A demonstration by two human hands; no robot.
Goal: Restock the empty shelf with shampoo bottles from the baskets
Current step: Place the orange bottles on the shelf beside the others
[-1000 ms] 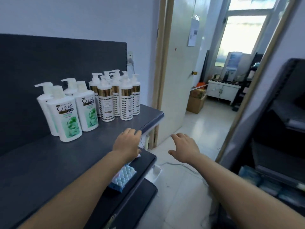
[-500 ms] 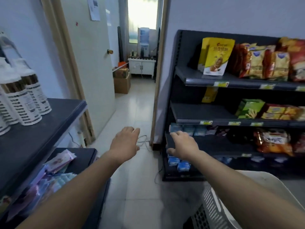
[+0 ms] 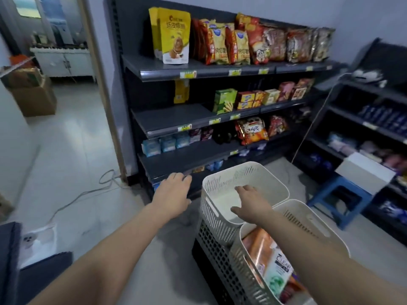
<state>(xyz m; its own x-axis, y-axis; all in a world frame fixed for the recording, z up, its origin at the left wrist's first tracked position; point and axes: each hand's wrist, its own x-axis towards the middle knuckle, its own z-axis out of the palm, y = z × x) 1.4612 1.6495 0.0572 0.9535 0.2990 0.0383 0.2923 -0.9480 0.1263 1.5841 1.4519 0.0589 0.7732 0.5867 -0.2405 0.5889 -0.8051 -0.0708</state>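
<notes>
Two white slotted baskets stand on a black crate (image 3: 211,249). The far basket (image 3: 222,183) looks empty inside. The near basket (image 3: 308,219) holds a white and green shampoo bottle (image 3: 278,269) and orange bottles (image 3: 257,245), lying down. My right hand (image 3: 248,202) hovers over the far basket, fingers apart, holding nothing. My left hand (image 3: 174,194) is stretched out left of the baskets, above the floor, open and empty. The shelf with the shampoo bottles is out of view; only a dark shelf corner (image 3: 8,260) shows at the lower left.
A dark snack rack (image 3: 198,71) with bags and boxes fills the wall ahead. Another rack (image 3: 374,128) stands on the right, with a blue stool (image 3: 339,197) before it. A cable (image 3: 88,190) lies on the floor near the doorway, with a cardboard box (image 3: 33,95) beyond.
My view has swung right, from the shelf of shampoo bottles, past the doorway, to the snack rack and down onto the baskets. Both hands stayed open and empty; the right one now hangs over the far basket.
</notes>
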